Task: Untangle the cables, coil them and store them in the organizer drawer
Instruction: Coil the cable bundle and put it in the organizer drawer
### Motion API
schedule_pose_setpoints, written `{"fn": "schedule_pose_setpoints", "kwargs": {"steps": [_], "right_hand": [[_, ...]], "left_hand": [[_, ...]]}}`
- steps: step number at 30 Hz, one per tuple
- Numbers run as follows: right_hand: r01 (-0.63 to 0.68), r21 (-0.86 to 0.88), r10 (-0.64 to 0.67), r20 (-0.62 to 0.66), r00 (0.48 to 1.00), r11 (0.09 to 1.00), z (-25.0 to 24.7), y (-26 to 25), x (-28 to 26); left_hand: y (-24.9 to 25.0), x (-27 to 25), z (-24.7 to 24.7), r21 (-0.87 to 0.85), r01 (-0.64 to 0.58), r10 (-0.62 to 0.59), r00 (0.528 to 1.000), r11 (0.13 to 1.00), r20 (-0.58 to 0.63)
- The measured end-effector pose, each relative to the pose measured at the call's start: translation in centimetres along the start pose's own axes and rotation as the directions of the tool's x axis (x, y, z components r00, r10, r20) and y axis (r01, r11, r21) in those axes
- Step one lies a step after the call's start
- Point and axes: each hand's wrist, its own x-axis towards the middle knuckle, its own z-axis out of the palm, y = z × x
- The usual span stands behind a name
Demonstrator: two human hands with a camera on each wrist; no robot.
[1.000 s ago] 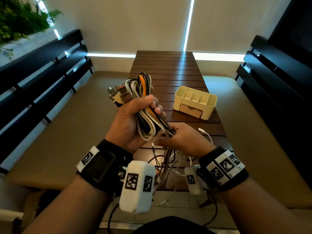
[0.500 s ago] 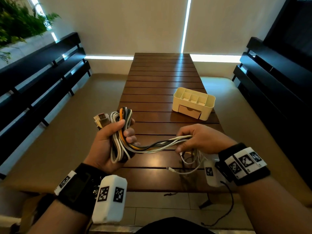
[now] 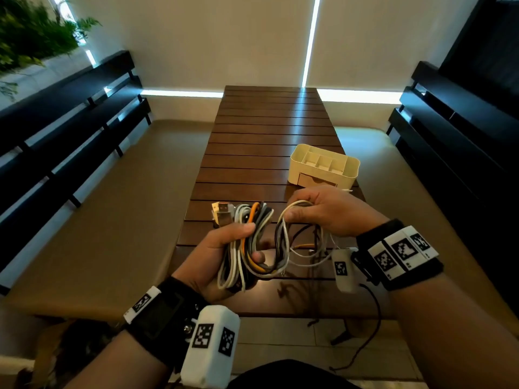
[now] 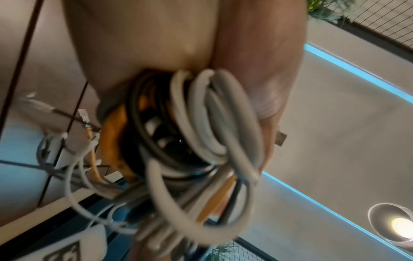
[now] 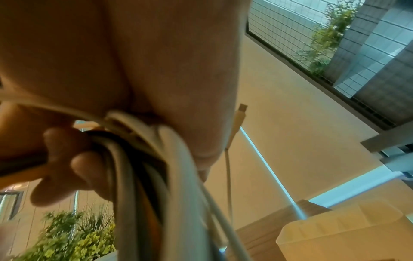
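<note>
Cable bundle [image 3: 250,242]: gripped in left hand [image 3: 222,254] above worktop [image 3: 269,130]. Right hand [image 3: 328,211], half a second ago stretched away, now brings pinched strands back as another loop. Organizer [image 3: 324,169] drawer shut.

A: Cable bundle [image 3: 254,242]: strand count not resolvable; white, grey, black and orange overlap inside the left hand [image 3: 216,254].

B: Left wrist view is motion-blurred; connectors [image 4: 83,115] are unreadable.

A: Right hand [image 3: 325,211] covers where its loop closes. The organizer [image 3: 324,169] drawer front is partly behind those knuckles.

B: Right wrist view: organizer [image 5: 348,234] blurred, cut by the bottom edge.

A: Loose ends below the table's near edge too dim to trace.
</note>
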Motion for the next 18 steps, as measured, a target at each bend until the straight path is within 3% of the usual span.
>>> {"fn": "schedule_pose_setpoints", "kwargs": {"steps": [3, 9, 12, 14, 18], "right_hand": [[-0.008, -0.014, 0.008, -0.014, 1.000, 1.000, 0.2, -0.2, 0.0], [-0.010, -0.050, 0.001, -0.168, 0.986, 0.999, 1.3, 0.7, -0.4], [-0.078, -0.200, -0.009, -0.402, 0.916, 0.977, 2.2, 1.1, -0.9], [-0.101, -0.186, -0.012, -0.526, 0.850, 0.977, 2.8, 0.4, -1.5], [-0.073, -0.006, 0.062, -0.457, 0.887, 0.997, 4.0, -0.5, -2.4]], "left_hand": [[-0.3, 0.7, 0.4, 0.016, 0.012, -0.014, 0.993, 1.000, 0.121], [-0.5, 2.0, 0.8, 0.025, -0.041, 0.040, 0.998, 0.999, 0.042], [-0.8, 2.6, 0.4, 0.033, -0.047, 0.048, 0.998, 0.998, -0.030], [-0.9, 2.7, 0.3, 0.023, -0.049, 0.050, 0.998, 0.999, -0.043], [-0.9, 3.0, 0.5, 0.034, -0.046, 0.049, 0.996, 0.998, -0.075]]}}
